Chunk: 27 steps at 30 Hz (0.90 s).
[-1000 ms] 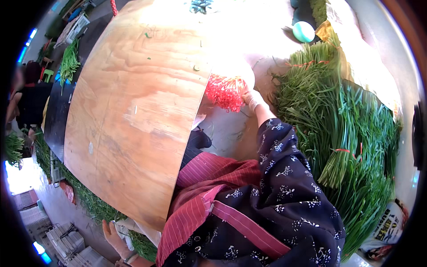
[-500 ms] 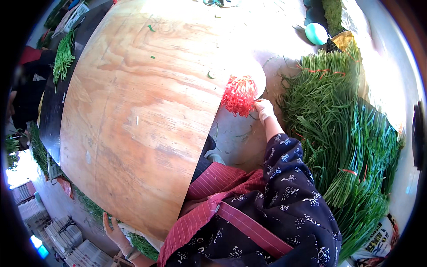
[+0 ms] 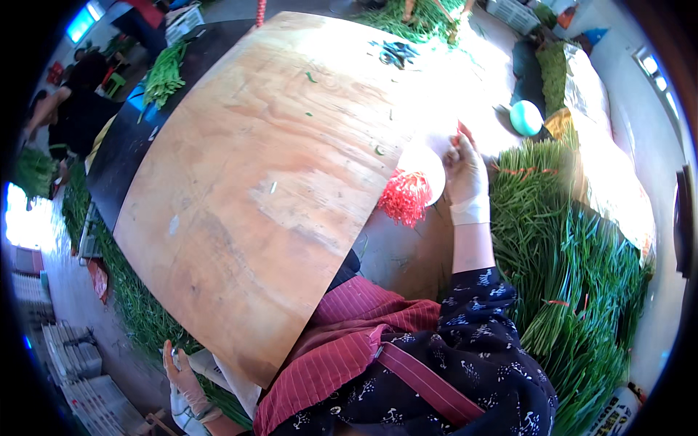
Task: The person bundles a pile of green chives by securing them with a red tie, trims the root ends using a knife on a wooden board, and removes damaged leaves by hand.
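Right hand [image 3: 465,178] pinches a red band from the bunch [image 3: 404,196] at counter's [image 3: 254,189] 3 o'clock edge beside chives [image 3: 567,269], likely for tying; left hand [image 3: 185,378] hangs open.

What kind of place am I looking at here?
Probably a vegetable sorting or bundling spot, perhaps at a market. Heaps of long green stalks lie beside a big wooden board, and the right hand reaches by a bunch of red bands.

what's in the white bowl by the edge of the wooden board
A bunch of red rubber bands spills over the rim of the white bowl. The right hand rests beside it. The bowl's bottom is washed out by glare.
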Motion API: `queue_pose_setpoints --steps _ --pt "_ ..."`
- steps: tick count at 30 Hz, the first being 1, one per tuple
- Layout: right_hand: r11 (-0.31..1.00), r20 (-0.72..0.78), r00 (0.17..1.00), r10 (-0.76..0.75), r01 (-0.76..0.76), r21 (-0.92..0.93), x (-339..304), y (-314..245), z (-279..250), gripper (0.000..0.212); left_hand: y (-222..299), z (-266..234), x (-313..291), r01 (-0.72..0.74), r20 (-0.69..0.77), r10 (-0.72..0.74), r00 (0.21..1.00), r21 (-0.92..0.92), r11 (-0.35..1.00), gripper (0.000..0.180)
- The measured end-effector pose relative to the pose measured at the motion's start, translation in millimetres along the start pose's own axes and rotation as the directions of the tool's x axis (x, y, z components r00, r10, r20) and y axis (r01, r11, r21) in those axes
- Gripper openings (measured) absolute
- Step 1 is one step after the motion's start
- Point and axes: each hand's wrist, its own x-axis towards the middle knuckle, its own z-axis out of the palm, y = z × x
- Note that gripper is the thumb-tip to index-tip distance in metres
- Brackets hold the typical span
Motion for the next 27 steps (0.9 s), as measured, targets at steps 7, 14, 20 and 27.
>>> queue_pose_setpoints --steps 7,14,20,27 --pt "0.974 0.046 0.976 0.214 -0.21 -0.087 -79.7 83.6 136.4 0.033 -30.0 -36.3 -70.4 0.12 -0.135 -0.122 0.983 -0.025 0.992 0.035" --pt "0.784 0.226 0.757 0.613 -0.548 -0.29 -191.6 144.0 154.2 0.027 -87.2 -55.7 -142.4 0.206 -0.262 -0.219 0.94 -0.076 0.976 0.036" --pt "0.366 0.404 0.294 0.866 0.179 -0.913 -229.5 124.9 178.2 0.029 -112.9 -71.3 -189.8 0.231 -0.341 -0.216 0.915 0.006 0.973 0.037" --pt "0.102 0.939 0.091 0.333 0.986 -0.132 -182.3 217.9 221.5 0.046 -122.6 -90.0 -242.5 0.451 -0.395 -0.393 0.83 0.062 0.89 0.038"
